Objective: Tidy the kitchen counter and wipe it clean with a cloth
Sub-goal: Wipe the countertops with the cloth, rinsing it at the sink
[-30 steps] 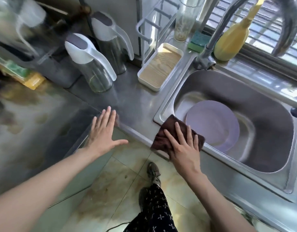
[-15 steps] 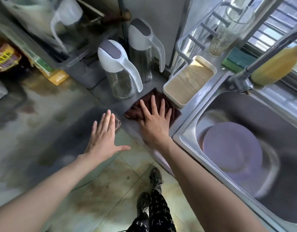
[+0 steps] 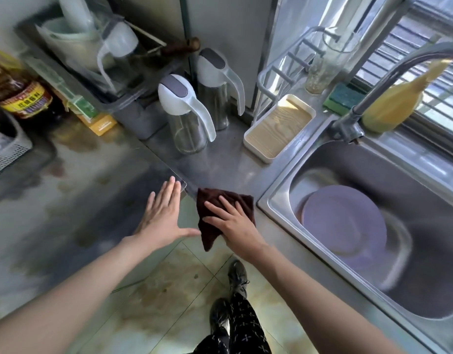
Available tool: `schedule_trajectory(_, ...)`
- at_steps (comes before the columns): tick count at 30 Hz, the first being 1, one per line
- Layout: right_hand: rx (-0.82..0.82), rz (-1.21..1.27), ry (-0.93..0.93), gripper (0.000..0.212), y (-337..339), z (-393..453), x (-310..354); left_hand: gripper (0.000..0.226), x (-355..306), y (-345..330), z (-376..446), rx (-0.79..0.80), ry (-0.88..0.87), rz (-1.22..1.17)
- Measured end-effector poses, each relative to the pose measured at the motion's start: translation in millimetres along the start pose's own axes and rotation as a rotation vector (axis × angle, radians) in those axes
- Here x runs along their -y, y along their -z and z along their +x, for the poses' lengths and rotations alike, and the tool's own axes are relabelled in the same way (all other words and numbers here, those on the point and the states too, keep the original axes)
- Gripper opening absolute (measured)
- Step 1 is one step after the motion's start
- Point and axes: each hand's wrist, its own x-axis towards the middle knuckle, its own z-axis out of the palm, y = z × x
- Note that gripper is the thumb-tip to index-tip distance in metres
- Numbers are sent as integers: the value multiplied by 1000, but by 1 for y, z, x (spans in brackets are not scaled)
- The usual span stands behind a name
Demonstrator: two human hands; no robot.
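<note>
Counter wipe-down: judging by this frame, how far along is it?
Midway at best. In hand: the right hand presses the brown cloth flat at the counter's front edge, one corner hanging over; the left hand rests open beside it. Left: brownish stains on the left counter stretch, and the two pitchers and tray stand on the counter.

A stainless steel kitchen counter [image 3: 220,159] wraps round an inner corner, with a sink [image 3: 279,198] set into its right-hand run. Two clear jugs with white lids [image 3: 187,118] stand together near the back, and just right of them lies a cream tray [image 3: 279,129], with a green sponge [image 3: 341,98] and a yellow bottle [image 3: 391,103] farther back by the tap. A dark brown cloth [image 3: 220,200] lies at the front edge, one corner hanging over, and a labelled bottle [image 3: 26,98] and a grey basket [image 3: 8,146] stand at the far left.
</note>
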Motion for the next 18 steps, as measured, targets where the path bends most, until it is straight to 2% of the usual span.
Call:
schedule_trajectory(3,-40,177,-82,54,4,-27,7,122,-17,1,-8,106,-92,-71)
schedule_trajectory(5,-97,420,-196,51,16,-44,13,117,-33,4,-14,179,-161,-172)
schedule_trajectory(8,-169,895,-407,48,42,-74,20,98,-58,16,-23,213,-195,-514)
schedule_trajectory(11,-324,1282,-503,35,64,-113,20,114,-87,31,-32,312,-226,-899)
schedule_trajectory(12,-369,1440,-516,29,70,-125,20,105,-96,32,-35,361,-249,-1036)
schedule_trajectory(14,-459,1748,-497,24,83,-149,22,78,-115,31,-37,511,-304,-1159)
schedule_trajectory(16,-555,1952,-440,30,95,-171,23,51,-134,30,-38,630,-324,-1123)
schedule_trajectory(18,-642,2011,-395,31,101,-189,20,33,-156,28,-39,702,-315,-1115)
